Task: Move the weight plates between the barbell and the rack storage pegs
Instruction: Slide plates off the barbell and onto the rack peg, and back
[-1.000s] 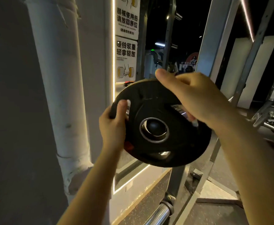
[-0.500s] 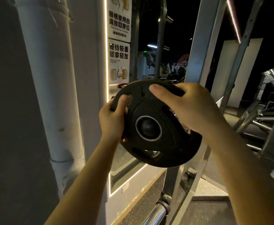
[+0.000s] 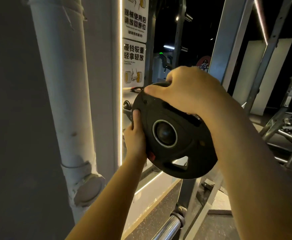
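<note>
Since a moment ago the right hand (image 3: pixel 190 90) has slid from the plate's face up onto its top rim, and the black weight plate (image 3: pixel 174 134) sits a little further from the camera, closer to the signed wall. The plate is held in the air between both hands, tilted so its face with the metal-ringed centre hole (image 3: pixel 165 133) points toward the viewer. The right hand is curled over the upper edge, thumb lying along the rim at the upper left and fingers wrapped behind. The left hand (image 3: pixel 135 135) grips the left edge, its thumb pressed flat on the face and the other fingers hidden behind the plate. A dark rounded shape shows through the centre hole, possibly the end of a storage peg, but the light is too dim to be sure. A chrome barbell sleeve (image 3: pixel 169 227) lies below the plate near the floor. A white pipe (image 3: pixel 63 101) runs up the wall at left, beside two warning signs (image 3: pixel 134 49). A grey rack upright (image 3: pixel 228 40) stands behind the right hand.
</note>
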`<state>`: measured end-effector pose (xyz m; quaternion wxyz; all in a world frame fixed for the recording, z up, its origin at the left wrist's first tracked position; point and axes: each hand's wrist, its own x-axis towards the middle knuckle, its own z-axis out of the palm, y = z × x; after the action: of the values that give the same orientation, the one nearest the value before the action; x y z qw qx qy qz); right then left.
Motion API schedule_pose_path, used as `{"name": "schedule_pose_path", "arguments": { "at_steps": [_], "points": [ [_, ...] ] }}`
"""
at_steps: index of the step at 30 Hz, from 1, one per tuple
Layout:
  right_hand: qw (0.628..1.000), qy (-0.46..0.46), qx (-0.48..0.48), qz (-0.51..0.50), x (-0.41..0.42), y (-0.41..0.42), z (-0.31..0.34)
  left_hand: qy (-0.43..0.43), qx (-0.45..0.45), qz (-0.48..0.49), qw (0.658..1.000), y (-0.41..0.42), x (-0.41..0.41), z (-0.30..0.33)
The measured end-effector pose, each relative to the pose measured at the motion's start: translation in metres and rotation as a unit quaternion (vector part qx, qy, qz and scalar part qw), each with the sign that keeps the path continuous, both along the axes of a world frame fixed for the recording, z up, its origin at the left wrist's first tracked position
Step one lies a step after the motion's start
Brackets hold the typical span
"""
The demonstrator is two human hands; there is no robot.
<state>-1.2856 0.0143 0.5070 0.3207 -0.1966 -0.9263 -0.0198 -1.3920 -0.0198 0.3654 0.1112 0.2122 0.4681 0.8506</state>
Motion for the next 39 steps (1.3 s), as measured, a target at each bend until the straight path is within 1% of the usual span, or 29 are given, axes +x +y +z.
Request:
{"name": "schedule_pose_path", "arguments": {
  "at_steps": [2, 4, 5, 7, 8, 9, 11, 13, 16, 18, 19, 22, 24, 27, 29, 32, 35, 39],
  "points": [
    [0.995, 0.087, -0.051, 0.003, 0.018, 0.013, -0.02, 0.099, -0.043, 0.008, 0.994, -0.001, -0.011, 0.018],
    [0.975, 0.193, -0.112, 0.013, 0.037, 0.021, -0.047, 0.219, -0.09, 0.022, 0.971, 0.001, -0.02, 0.041],
    [0.962, 0.239, -0.128, 0.017, 0.043, 0.022, -0.061, 0.271, -0.094, 0.024, 0.958, 0.003, -0.023, 0.051],
    [0.941, 0.298, -0.157, 0.024, 0.048, 0.025, -0.079, 0.339, -0.087, 0.033, 0.936, 0.01, -0.024, 0.064],
    [0.936, 0.307, -0.169, 0.027, 0.048, 0.026, -0.083, 0.354, -0.087, 0.045, 0.93, 0.013, -0.024, 0.065],
    [0.937, 0.303, -0.172, 0.027, 0.047, 0.027, -0.082, 0.353, -0.082, 0.052, 0.93, 0.016, -0.025, 0.063],
    [0.952, 0.266, -0.149, 0.023, 0.044, 0.034, -0.072, 0.314, -0.073, 0.053, 0.945, 0.019, -0.026, 0.053],
    [0.971, 0.201, -0.129, 0.023, 0.038, 0.04, -0.052, 0.239, -0.076, 0.051, 0.967, 0.021, -0.025, 0.038],
    [0.993, 0.068, -0.093, 0.011, 0.019, 0.043, -0.018, 0.09, -0.058, 0.034, 0.994, 0.027, -0.012, 0.016],
    [0.998, -0.005, -0.054, -0.014, 0.001, 0.043, 0.001, 0.004, -0.036, 0.011, 0.999, 0.031, 0.0, 0.002],
    [0.998, -0.037, -0.042, -0.025, -0.007, 0.042, 0.008, -0.023, -0.024, 0.002, 0.999, 0.033, 0.004, -0.005],
    [0.994, -0.103, -0.024, -0.04, -0.022, 0.039, 0.019, -0.06, -0.018, -0.012, 0.998, 0.037, 0.011, -0.016],
    [0.992, -0.114, -0.008, -0.048, -0.025, 0.039, 0.02, -0.054, -0.018, -0.011, 0.998, 0.039, 0.01, -0.018],
    [0.994, -0.098, 0.004, -0.053, -0.021, 0.038, 0.017, -0.046, -0.026, -0.009, 0.999, 0.041, 0.008, -0.018],
    [0.996, -0.079, -0.004, -0.046, -0.018, 0.039, 0.015, -0.035, -0.024, -0.01, 0.999, 0.041, 0.006, -0.015],
    [0.998, -0.05, -0.018, -0.04, -0.012, 0.043, 0.011, 0.002, -0.049, -0.015, 0.999, 0.04, 0.001, -0.01],
    [0.999, 0.01, -0.043, -0.02, 0.003, 0.05, -0.001, 0.054, -0.079, -0.017, 0.995, 0.039, -0.006, 0.005],
    [0.983, 0.147, -0.108, 0.015, 0.027, 0.059, -0.031, 0.157, -0.1, -0.017, 0.982, 0.041, -0.019, 0.03]
  ]
}}
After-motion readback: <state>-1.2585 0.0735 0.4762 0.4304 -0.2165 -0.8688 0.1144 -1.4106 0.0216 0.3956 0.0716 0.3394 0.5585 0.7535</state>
